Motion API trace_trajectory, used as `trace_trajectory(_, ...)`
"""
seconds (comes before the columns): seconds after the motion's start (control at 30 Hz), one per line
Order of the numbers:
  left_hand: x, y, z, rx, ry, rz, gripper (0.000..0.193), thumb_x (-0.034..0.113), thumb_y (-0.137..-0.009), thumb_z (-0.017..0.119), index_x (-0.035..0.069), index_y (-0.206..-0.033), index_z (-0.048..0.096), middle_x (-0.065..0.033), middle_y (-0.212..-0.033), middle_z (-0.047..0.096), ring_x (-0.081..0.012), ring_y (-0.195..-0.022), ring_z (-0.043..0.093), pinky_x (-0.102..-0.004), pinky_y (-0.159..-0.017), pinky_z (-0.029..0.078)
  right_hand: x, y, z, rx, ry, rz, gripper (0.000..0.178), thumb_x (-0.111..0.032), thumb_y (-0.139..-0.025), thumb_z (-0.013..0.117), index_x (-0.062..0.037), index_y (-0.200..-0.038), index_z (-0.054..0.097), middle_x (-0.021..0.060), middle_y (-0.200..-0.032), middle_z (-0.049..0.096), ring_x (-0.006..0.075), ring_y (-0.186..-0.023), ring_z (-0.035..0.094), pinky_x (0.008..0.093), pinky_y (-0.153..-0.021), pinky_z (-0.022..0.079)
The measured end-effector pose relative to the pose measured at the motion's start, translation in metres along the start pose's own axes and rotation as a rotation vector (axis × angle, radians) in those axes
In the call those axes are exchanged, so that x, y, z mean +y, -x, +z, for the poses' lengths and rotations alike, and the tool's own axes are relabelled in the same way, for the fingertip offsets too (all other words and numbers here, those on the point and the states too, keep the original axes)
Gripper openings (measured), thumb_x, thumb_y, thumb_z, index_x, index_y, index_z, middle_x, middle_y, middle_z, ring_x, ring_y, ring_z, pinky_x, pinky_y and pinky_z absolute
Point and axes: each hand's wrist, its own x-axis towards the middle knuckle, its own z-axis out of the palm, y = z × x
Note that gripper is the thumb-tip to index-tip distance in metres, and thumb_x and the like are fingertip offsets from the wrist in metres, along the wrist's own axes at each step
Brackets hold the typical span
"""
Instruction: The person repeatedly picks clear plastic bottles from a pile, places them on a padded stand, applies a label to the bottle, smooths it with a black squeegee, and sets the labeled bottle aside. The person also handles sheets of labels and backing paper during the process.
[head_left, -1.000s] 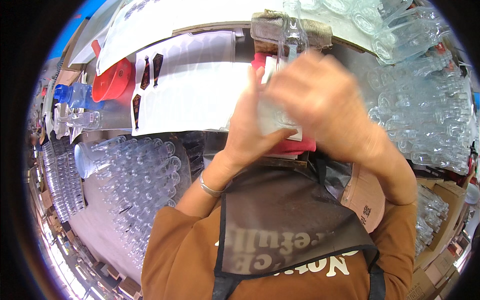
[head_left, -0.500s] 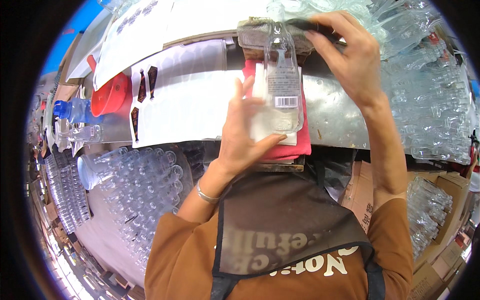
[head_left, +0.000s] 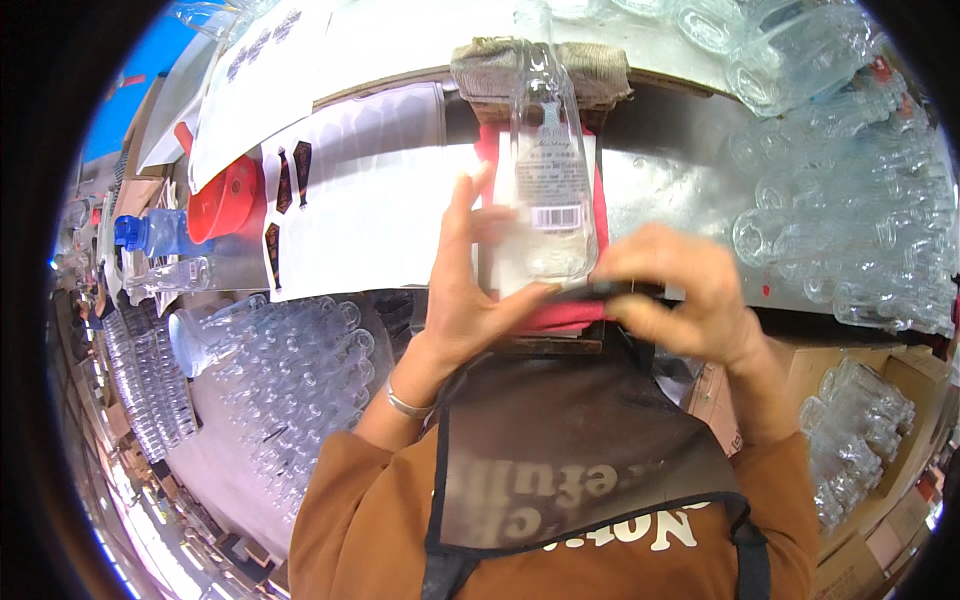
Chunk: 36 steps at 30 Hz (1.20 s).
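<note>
A clear glass bottle [head_left: 552,235] with a printed label and barcode lies neck away from me on white and pink cloths [head_left: 601,190]. Its neck rests across a folded grey cloth [head_left: 610,72] on a wooden block. Along the bottle's left side is my left hand [head_left: 462,270], fingers spread, the thumb reaching toward its base and a bent finger close to its side. My right hand [head_left: 685,290], somewhat blurred, is closed on a dark, flat, scraper-like tool [head_left: 580,292] at the base end of the bottle.
White sheets with dark tie-shaped decals [head_left: 302,172] lie left on the metal table. Beyond them are a red plastic scoop [head_left: 225,203] and a blue-capped bottle [head_left: 160,233]. Clear bottles [head_left: 830,215] crowd the right; more bottles [head_left: 290,370] stand lower left. An open carton [head_left: 905,400] holds others.
My right hand has come down toward me with the dark tool, from beside the bottle's neck to its base. The left hand keeps its place beside the bottle.
</note>
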Motion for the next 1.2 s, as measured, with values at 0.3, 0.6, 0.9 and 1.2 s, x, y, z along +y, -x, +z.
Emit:
trace_trajectory(0.3, 0.018, -0.004, 0.013, 0.143, -0.152, 0.025, 0.116, 0.012, -0.059, 0.092, -0.005, -0.152, 0.025, -0.0232, -0.151, 0.039, -0.0332, -0.111, 0.059, -0.0421, -0.095, 0.052, -0.008, -0.105, -0.013, -0.099, 0.604, -0.163, 0.019, -0.015, -0.086, 0.070, -0.0033, -0.101, 0.069, 0.0129, -0.090, 0.068, 0.0305, -0.082, 0.068, 0.0379, -0.074, 0.053)
trace_trajectory(0.6, -0.003, -0.054, -0.049, 0.245, 0.018, 0.036, 0.085, 0.032, -0.091, 0.068, -0.002, -0.155, 0.025, -0.0253, -0.147, 0.047, -0.0319, -0.134, 0.048, -0.0409, -0.113, 0.036, -0.017, -0.050, -0.004, -0.161, 0.312, -0.202, 0.024, -0.007, -0.073, 0.077, -0.0066, -0.096, 0.070, 0.0092, -0.090, 0.068, 0.0252, -0.083, 0.066, 0.0345, -0.079, 0.054)
trace_trajectory(0.9, 0.004, -0.185, -0.015, -0.032, -0.471, -0.122, 0.068, 0.044, -0.089, 0.067, -0.005, -0.135, 0.055, -0.0250, -0.100, 0.072, -0.0349, -0.099, 0.070, -0.0434, -0.091, 0.052, -0.009, -0.015, 0.003, -0.084, 0.145, -0.228, 0.028, 0.000, -0.068, 0.074, -0.0048, -0.096, 0.070, 0.0101, -0.095, 0.069, 0.0273, -0.087, 0.065, 0.0349, -0.080, 0.054)
trace_trajectory(1.2, 0.075, -0.085, -0.050, 0.214, 0.403, -0.112, 0.054, 0.015, -0.100, 0.061, -0.009, -0.143, 0.040, -0.0146, -0.109, 0.069, -0.0175, -0.089, 0.070, -0.0325, -0.087, 0.055, 0.008, -0.047, -0.021, 0.691, -0.127, 0.137, 0.023, -0.012, -0.096, 0.067, 0.0035, -0.113, 0.067, 0.0059, -0.103, 0.069, 0.0109, -0.091, 0.062, 0.0247, -0.085, 0.049)
